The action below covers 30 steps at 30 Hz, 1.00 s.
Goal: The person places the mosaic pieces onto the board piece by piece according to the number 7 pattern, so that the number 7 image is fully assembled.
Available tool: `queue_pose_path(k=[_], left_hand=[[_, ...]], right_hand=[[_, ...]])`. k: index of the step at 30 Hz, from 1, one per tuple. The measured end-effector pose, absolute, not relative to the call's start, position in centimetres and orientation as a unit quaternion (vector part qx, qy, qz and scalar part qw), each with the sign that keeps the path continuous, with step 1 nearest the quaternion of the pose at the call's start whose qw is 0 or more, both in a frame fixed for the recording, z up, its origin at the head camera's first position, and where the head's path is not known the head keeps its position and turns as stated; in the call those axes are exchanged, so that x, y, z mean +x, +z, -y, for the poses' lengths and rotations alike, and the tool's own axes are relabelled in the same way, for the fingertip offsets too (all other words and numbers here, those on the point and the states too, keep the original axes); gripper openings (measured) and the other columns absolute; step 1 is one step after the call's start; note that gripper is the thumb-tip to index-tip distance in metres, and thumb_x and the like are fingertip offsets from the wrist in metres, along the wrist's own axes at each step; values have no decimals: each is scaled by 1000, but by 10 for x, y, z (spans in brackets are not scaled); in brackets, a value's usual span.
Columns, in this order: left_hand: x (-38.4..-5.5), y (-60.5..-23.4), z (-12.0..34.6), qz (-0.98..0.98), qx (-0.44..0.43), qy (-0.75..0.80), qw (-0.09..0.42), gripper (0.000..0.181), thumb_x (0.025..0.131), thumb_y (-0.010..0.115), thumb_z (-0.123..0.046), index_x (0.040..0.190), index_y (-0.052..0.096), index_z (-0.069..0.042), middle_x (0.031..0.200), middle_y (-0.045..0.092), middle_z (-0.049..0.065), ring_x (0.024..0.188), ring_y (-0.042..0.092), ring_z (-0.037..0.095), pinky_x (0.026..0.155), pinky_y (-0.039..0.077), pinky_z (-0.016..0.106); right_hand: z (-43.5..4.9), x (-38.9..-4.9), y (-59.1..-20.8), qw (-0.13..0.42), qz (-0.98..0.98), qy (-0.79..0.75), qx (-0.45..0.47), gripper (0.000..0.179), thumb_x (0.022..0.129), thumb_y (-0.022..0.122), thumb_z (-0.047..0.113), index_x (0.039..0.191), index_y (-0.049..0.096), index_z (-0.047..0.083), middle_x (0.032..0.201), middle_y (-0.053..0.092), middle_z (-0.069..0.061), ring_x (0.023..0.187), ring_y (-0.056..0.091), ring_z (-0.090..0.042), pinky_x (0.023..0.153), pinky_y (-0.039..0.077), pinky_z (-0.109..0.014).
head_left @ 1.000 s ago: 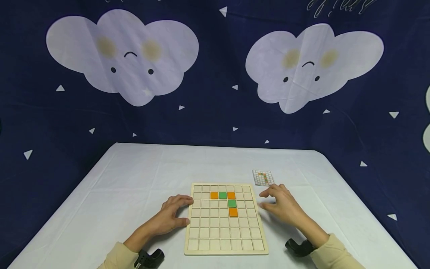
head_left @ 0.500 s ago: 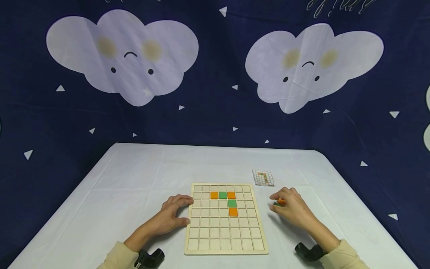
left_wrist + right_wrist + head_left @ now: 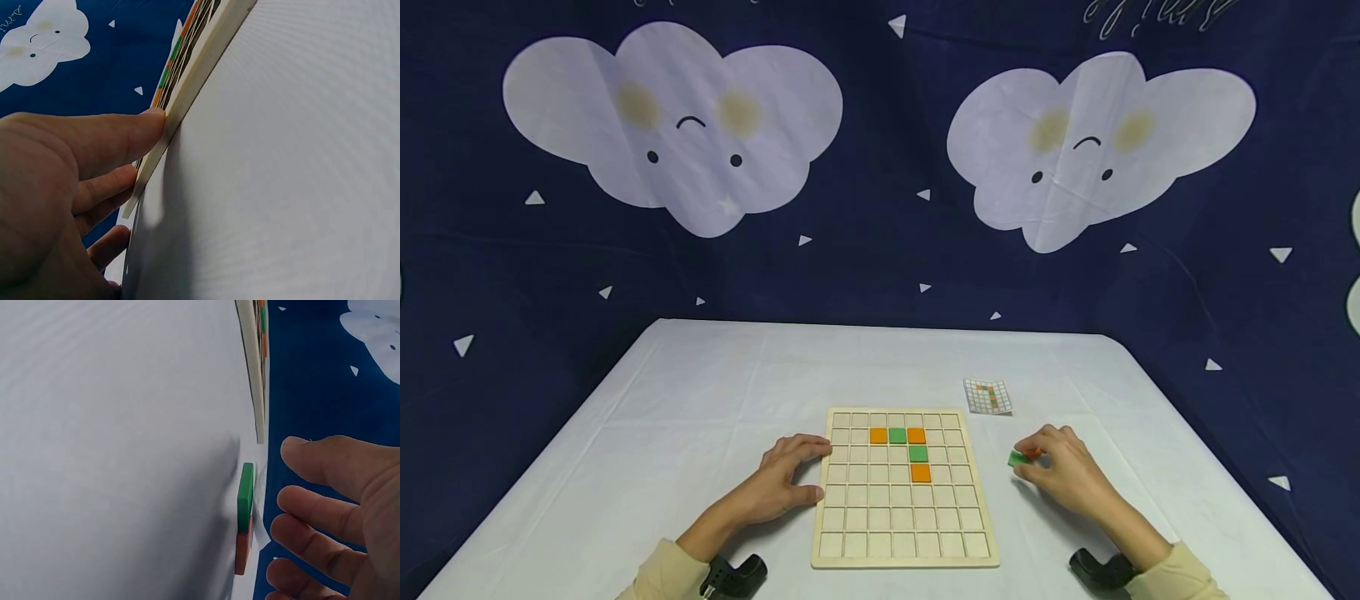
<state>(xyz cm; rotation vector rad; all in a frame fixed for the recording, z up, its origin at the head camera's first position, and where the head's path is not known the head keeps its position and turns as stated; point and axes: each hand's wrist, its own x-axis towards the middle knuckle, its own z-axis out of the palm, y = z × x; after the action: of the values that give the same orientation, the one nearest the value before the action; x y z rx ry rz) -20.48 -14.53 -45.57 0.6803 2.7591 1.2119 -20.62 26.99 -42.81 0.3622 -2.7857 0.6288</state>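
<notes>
My left hand (image 3: 778,481) touches the left edge of a wooden grid board (image 3: 880,522) with its thumb and fingertips. Orange and green square tiles sit in the board's upper cells, among them a lower orange tile (image 3: 921,473). To the right of the board, my right hand (image 3: 1063,471) hovers with bent, parted fingers over a loose green tile (image 3: 1017,458) and a loose orange tile (image 3: 1034,453), partly hidden by the fingers. In the right wrist view, the green tile (image 3: 245,497) and orange tile (image 3: 242,553) lie on the table, apart from the fingertips.
A small pattern card (image 3: 988,397) with a printed grid lies behind the right hand. The white tablecloth (image 3: 715,375) covers the table. A dark blue backdrop (image 3: 880,275) with clouds hangs behind it.
My right hand has moved rightward, away from the board's edge, and now hovers at the loose green and orange tiles, which have come into view. The left hand and board are unmoved.
</notes>
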Motion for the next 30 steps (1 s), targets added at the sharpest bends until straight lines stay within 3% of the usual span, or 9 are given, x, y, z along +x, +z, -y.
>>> queue_pose_path(k=[13, 30], left_hand=[[-205, -456, 146, -892, 218, 395, 30, 54, 77, 74, -19, 127, 57, -10, 138, 48, 6, 130, 34, 32, 107, 14, 60], [-204, -455, 146, -891, 223, 395, 28, 54, 77, 74, -19, 127, 56, -9, 138, 48, 6, 130, 35, 32, 107, 15, 60]], right_hand=[[-273, -210, -434, 114, 967, 200, 113, 23, 71, 78, 21, 92, 72, 13, 85, 61, 4, 80, 44, -13, 71, 32, -30], [-275, -214, -437, 131, 970, 169, 111, 20, 71, 78, 21, 88, 72, 13, 81, 59, 5, 77, 44, -13, 71, 33, -32]])
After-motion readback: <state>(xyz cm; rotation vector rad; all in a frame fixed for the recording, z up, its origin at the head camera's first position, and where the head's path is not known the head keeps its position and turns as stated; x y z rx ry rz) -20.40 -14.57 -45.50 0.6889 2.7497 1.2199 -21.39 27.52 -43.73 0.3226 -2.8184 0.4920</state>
